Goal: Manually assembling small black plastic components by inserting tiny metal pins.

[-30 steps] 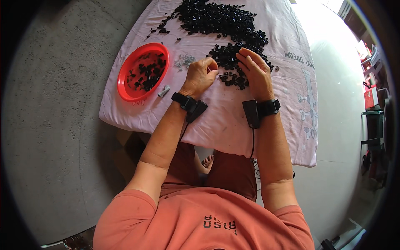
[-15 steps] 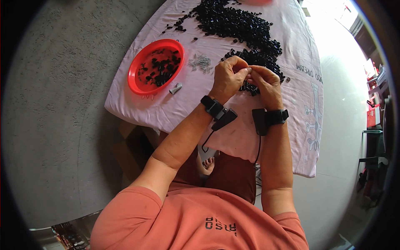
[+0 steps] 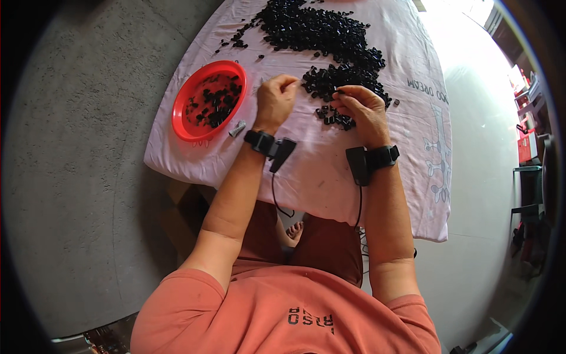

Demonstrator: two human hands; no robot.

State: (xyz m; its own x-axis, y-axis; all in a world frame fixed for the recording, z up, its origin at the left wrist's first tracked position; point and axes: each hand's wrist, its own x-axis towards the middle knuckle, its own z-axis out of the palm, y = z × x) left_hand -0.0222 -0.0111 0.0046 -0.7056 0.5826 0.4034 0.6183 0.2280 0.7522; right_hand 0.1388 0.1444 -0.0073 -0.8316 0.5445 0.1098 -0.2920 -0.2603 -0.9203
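My left hand (image 3: 276, 101) is above the cloth between the red tray and the black pile, its fingers curled together. Whatever may be in that pinch is hidden. The small clear pieces that lay there are mostly covered by this hand. At the near edge of the black pile (image 3: 339, 79), my right hand (image 3: 364, 111) pinches a small black piece (image 3: 338, 92) between thumb and forefinger. Left of my left hand is a round red tray (image 3: 178, 121) with several small black pieces (image 3: 219, 105) in it. Each wrist wears a black strap with a cabled device.
A pale pink printed cloth (image 3: 312, 159) covers the table. A small grey, tube-like object (image 3: 237, 128) lies beside the tray. Thin cables run down from both wrists. Stools and red boxes (image 3: 526, 146) stand along the far right.
My hands were together over the near part of the pile. They are now apart: the left has moved left over the clear pieces, while the right stays by the black pile.
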